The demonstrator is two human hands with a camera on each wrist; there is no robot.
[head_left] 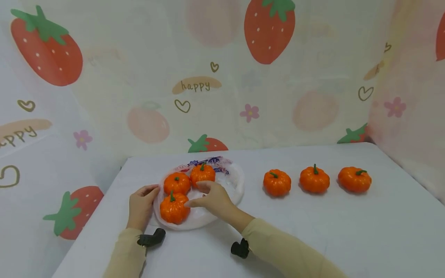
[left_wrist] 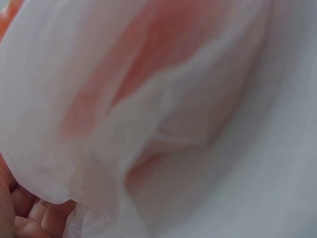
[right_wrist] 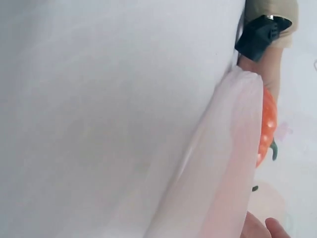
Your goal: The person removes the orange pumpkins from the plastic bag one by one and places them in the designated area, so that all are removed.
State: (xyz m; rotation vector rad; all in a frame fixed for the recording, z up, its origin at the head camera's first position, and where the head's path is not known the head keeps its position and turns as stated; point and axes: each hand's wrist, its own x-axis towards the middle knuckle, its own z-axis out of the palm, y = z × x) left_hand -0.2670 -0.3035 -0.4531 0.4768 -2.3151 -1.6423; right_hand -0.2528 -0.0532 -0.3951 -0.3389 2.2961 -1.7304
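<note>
Left hand (head_left: 142,203) pinches the bag (head_left: 238,181) at its rim; right hand (head_left: 216,199), thumb and fingers parted, grips nothing, among three bagged pumpkins (head_left: 175,209); a slackened left grip may let the side fold, a right-hand knock roll one out; loose pumpkins (head_left: 277,183) sit rightward.

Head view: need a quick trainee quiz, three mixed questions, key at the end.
1. How many orange pumpkins are on the table outside the plastic bag?
2. True or false: the left hand is at the plastic bag's edge.
3. The right hand is:
A) flat on the table
B) over the plastic bag
C) gripping the rightmost pumpkin

Key: 1. Three; 2. True; 3. B
</note>
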